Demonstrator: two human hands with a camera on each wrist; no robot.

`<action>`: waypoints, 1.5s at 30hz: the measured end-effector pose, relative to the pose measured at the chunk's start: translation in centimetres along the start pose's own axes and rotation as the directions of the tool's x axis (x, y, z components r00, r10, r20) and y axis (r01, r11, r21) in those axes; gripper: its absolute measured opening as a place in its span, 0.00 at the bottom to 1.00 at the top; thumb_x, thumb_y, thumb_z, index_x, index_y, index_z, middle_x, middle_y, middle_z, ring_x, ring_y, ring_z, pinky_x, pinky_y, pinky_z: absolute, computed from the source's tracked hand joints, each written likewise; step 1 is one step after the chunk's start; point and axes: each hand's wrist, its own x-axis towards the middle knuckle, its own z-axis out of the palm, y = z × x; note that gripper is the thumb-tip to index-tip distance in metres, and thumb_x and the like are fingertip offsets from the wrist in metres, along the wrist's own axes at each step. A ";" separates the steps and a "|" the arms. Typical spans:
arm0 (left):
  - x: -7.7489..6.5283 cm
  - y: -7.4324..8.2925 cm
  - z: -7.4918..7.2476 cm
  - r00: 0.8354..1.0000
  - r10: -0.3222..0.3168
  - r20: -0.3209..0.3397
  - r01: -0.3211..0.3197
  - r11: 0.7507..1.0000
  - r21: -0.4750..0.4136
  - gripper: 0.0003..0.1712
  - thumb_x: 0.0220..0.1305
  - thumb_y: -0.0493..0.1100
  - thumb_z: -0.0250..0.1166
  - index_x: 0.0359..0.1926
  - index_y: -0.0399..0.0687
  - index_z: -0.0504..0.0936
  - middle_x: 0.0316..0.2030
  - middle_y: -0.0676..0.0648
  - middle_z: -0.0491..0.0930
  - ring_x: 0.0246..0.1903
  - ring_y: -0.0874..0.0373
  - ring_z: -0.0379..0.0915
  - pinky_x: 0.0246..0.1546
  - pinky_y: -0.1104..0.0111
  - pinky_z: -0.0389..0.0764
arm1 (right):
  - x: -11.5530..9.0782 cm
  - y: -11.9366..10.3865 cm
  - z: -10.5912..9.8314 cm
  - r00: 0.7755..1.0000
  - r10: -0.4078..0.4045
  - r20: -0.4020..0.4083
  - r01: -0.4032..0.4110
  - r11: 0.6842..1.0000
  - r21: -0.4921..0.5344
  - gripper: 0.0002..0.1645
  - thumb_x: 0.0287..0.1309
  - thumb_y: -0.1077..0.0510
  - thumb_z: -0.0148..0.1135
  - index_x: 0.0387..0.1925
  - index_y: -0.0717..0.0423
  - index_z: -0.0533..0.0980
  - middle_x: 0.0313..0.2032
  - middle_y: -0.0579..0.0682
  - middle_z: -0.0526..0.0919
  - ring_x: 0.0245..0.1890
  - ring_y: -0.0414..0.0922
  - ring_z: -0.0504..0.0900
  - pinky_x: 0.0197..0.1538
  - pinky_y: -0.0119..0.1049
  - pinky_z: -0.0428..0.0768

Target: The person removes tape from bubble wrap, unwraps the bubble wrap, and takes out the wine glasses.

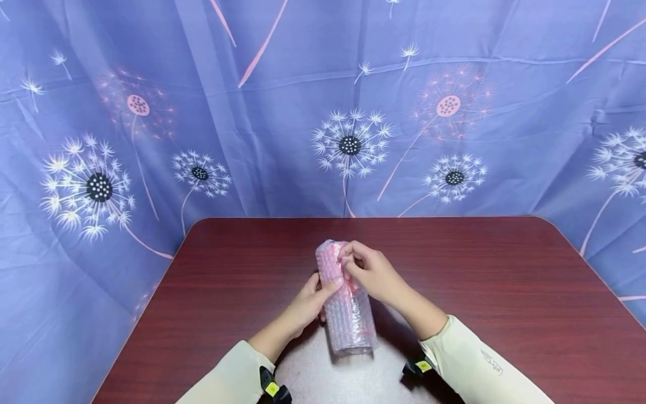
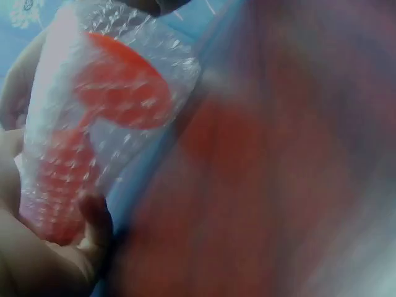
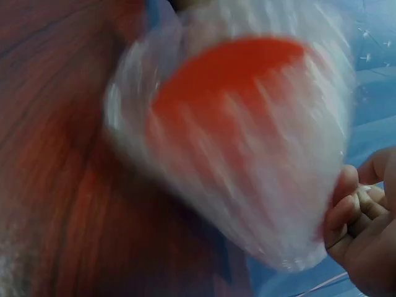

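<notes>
A long package in clear bubble wrap (image 1: 359, 325) is held upright and slightly tilted above the table's middle. Through the film shows a red-orange thing (image 2: 127, 86) with a rounded end and a narrow neck; its kind cannot be made out. My left hand (image 1: 309, 303) grips the package's left side, thumb across the front and fingers behind. On the upper right edge, my right hand (image 1: 372, 271) pinches the wrap between thumb and curled fingers. The right wrist view shows those fingertips (image 3: 344, 201) against the wrap's edge, while the package itself is blurred there.
The dark red wood-grain table (image 1: 227, 252) spreads out around both hands, with a bright glare patch near its front. Behind and at the sides hangs a blue cloth (image 1: 282, 140) printed with dandelions. Black wrist mounts (image 1: 275, 388) with yellow tags sit at the cuffs.
</notes>
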 end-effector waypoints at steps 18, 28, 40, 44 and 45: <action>0.4 0.0 -3.6 0.991 -0.004 -0.136 0.010 0.999 0.043 0.50 0.62 0.51 0.71 0.79 0.56 0.53 0.44 0.44 0.70 0.23 0.58 0.72 0.21 0.68 0.77 | 1.6 0.2 2.5 1.000 -0.013 0.009 0.014 0.990 -0.141 0.07 0.67 0.61 0.55 0.43 0.49 0.77 0.20 0.42 0.74 0.19 0.36 0.70 0.24 0.31 0.72; -1.4 -0.3 -4.9 0.985 0.021 -0.172 -0.029 0.998 -0.047 0.42 0.65 0.41 0.60 0.77 0.54 0.55 0.57 0.39 0.66 0.22 0.60 0.70 0.22 0.69 0.79 | 2.3 -1.8 5.9 0.983 -0.182 0.010 0.162 0.848 -0.505 0.10 0.64 0.56 0.60 0.45 0.48 0.83 0.21 0.40 0.80 0.18 0.34 0.67 0.26 0.31 0.70; -3.0 -0.9 -6.2 0.957 0.066 -0.283 -0.079 0.996 -0.034 0.28 0.70 0.36 0.56 0.69 0.49 0.66 0.50 0.40 0.74 0.32 0.61 0.75 0.23 0.68 0.82 | 2.6 -3.1 8.8 0.956 -0.261 0.131 0.270 0.620 -0.736 0.04 0.61 0.53 0.62 0.36 0.48 0.78 0.18 0.39 0.77 0.16 0.39 0.72 0.21 0.36 0.72; -3.4 -1.1 -6.7 0.948 0.075 -0.311 -0.084 0.996 -0.017 0.26 0.69 0.34 0.55 0.67 0.47 0.68 0.52 0.39 0.75 0.36 0.62 0.77 0.26 0.67 0.82 | 2.6 -3.4 9.6 0.928 -0.313 0.205 0.349 0.528 -0.774 0.04 0.58 0.53 0.63 0.33 0.48 0.80 0.24 0.40 0.83 0.20 0.39 0.79 0.22 0.36 0.77; -3.5 -1.1 -6.8 0.946 0.076 -0.316 -0.086 0.996 -0.017 0.26 0.69 0.33 0.55 0.67 0.47 0.68 0.53 0.39 0.75 0.36 0.62 0.77 0.26 0.67 0.82 | 2.6 -3.5 9.8 0.923 -0.318 0.216 0.359 0.512 -0.780 0.04 0.57 0.53 0.63 0.33 0.47 0.80 0.25 0.40 0.83 0.21 0.39 0.80 0.23 0.36 0.78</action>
